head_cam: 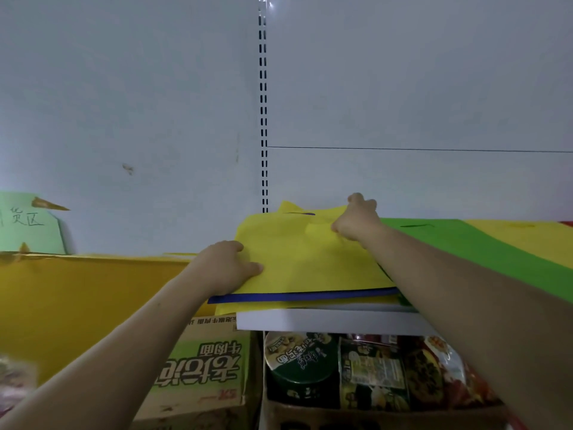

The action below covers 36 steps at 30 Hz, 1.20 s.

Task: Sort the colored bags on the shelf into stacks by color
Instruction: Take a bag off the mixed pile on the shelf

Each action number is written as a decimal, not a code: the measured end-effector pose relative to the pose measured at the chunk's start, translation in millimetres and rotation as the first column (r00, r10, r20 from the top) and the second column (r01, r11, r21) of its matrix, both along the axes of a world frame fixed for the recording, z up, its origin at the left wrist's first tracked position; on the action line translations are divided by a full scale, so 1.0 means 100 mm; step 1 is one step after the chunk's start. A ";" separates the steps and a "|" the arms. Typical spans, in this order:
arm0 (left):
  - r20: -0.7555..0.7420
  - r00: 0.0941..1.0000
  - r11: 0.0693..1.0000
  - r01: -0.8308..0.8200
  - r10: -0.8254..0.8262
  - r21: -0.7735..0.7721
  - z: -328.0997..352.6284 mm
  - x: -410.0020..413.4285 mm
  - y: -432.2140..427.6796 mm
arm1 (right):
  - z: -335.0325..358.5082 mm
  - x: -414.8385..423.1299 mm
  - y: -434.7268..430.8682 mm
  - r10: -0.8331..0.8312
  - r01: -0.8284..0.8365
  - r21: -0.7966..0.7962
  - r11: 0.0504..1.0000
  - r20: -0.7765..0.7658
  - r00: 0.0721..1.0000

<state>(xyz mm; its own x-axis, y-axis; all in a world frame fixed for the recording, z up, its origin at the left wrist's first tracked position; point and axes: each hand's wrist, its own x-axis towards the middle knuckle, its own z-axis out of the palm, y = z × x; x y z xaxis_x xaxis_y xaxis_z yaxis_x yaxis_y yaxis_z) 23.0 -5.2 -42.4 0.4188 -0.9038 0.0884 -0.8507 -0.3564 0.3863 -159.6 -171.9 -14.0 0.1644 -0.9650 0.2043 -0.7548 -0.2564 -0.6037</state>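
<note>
Far left: a green paper sign [28, 225] is hanging on the back wall, its handwriting partly cut off. I'm reading 货区 and can't make out anything before it. Below it a broad yellow sheet [77, 290] is lying flat, possibly another bag; I can't tell. My left hand [223, 265] is gripping the near-left edge of the top yellow bag [310, 259], thumb lying on top and fingers curled at the edge. That bag is sitting on a mixed pile at the left end of the white shelf [325, 322], just right of the slotted upright [263, 119]. A blue bag [294, 297] is showing directly beneath it, with more yellow under that. My right hand [356, 220] is pinching the bag's far edge, fingers curled tight. Further right a green bag [480, 246] is lying flat, and beyond it another yellow one [527, 234]. Risk, as I'm judging it: the pile is overhanging the shelf lip. If the thin fabric is clinging, pulling the top bag toward me could drag the blue one along and spill the lot onto the stock below. Under the shelf, a cardboard carton [204, 367] is sitting with its print upside down: 牛肉面 is readable, the larger characters uncertain. Right of it, the labels on the dark green noodle cups [300, 364] are too blurred to read.
</note>
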 end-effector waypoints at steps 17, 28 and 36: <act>-0.429 0.891 0.871 -0.089 -0.147 -0.484 0.01 0.09 0.22 | 0.29 -0.30 0.66 0.158 -0.027 -0.190 0.982 0.724 0.671; -0.567 0.705 0.764 -0.053 -0.427 -0.642 -0.04 -0.21 0.58 | 0.26 -0.84 1.27 0.144 0.110 -0.236 0.966 0.836 0.530; -0.552 0.619 0.726 0.043 -0.559 -0.686 -0.02 -0.95 0.78 | 0.10 -1.74 1.64 0.092 0.277 -0.315 0.908 0.794 0.601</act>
